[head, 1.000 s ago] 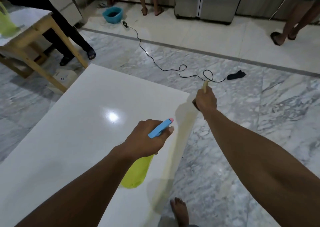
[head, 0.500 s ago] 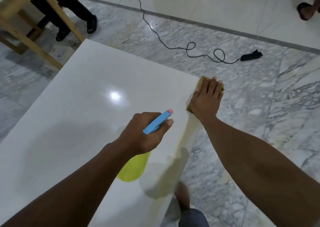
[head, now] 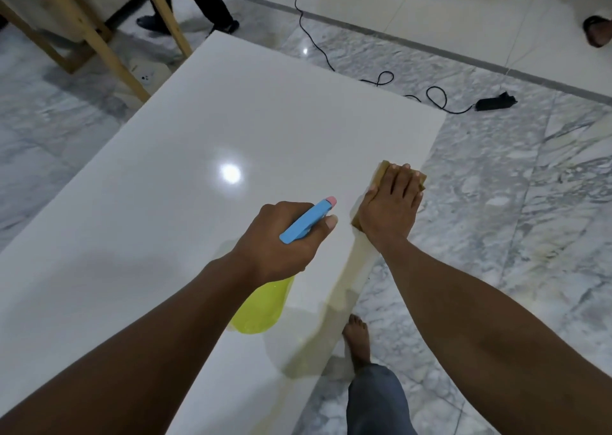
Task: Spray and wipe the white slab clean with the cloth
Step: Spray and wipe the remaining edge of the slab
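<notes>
Currently, the white slab (head: 205,129) fills the left and centre of the view, its right edge running from far right to near centre. One cloth (head: 383,170), tan and folded, lies on the slab at that right edge. The right hand (head: 390,209) rests flat on it with fingers straight and together, a posture that likely spreads pressure across the cloth for an edge pass. One spray bottle (head: 261,308), yellow with a blue head, is held above the slab just left of the cloth. The left hand (head: 281,242) is curled round its neck, nozzle aimed far, probably to wet the surface ahead of the wipe. Count: one slab, one cloth, one bottle, two hands engaged. Outward, the marble floor (head: 530,202) carries one black cable (head: 311,37) on the far side, and one wooden table frame (head: 99,47) stands far left.
</notes>
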